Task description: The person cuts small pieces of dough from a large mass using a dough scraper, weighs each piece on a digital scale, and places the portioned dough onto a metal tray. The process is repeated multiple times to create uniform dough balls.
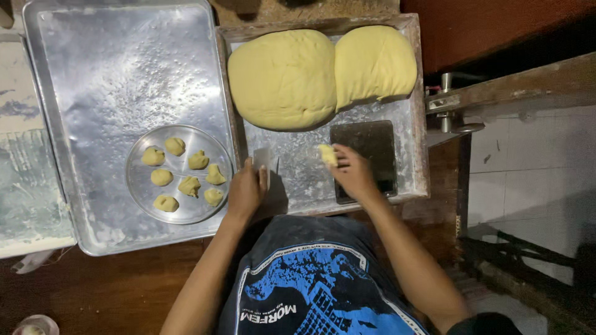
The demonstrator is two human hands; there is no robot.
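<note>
My left hand (245, 191) grips a flat metal dough scraper (266, 162), blade standing on the floured work tray (298, 180). My right hand (352, 174) pinches a small yellow dough piece (327, 154) beside a dark flat scale (366, 152). Two large yellow dough masses (282, 77) (374, 62) lie at the tray's far end. To the left, a round metal plate (139, 186) carries several small dough pieces (189, 185).
The round plate rests on a big floured baking sheet (118, 80). A white board (25, 186) lies at far left. A wooden beam with a metal latch (453, 102) runs at right, tiled floor below it.
</note>
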